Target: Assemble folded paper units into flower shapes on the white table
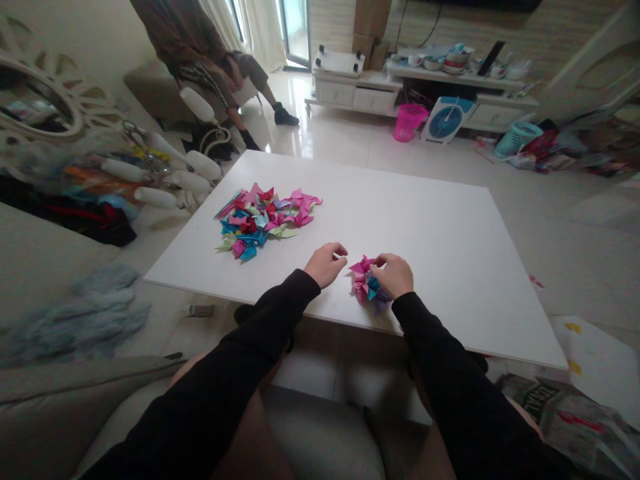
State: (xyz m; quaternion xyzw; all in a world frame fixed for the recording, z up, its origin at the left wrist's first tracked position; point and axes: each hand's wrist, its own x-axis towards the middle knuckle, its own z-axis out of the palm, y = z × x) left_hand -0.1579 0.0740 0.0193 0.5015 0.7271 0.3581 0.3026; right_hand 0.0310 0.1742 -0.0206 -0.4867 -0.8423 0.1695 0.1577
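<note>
Near the front edge of the white table lies a small cluster of folded-paper cranes [361, 288], in pink, blue and purple. My right hand [396, 275] reaches over its right side, thumb and forefinger pinched at a pink paper crane [364, 265] on top. Just left of the cluster, my left hand [326, 265] hovers with curled fingers, a gap between thumb and forefinger, and nothing visible in it. Farther left on the table spreads a larger pile of paper cranes [260, 219] in pink, red, blue and pale green.
The white table [425, 220] extends beyond both hands. Past its far left corner a person [210, 60] sits on a seat. A pink basket [410, 122], a blue fan [447, 120] and a low cabinet [377, 99] stand across the room. A lamp with white shades [203, 163] is at left.
</note>
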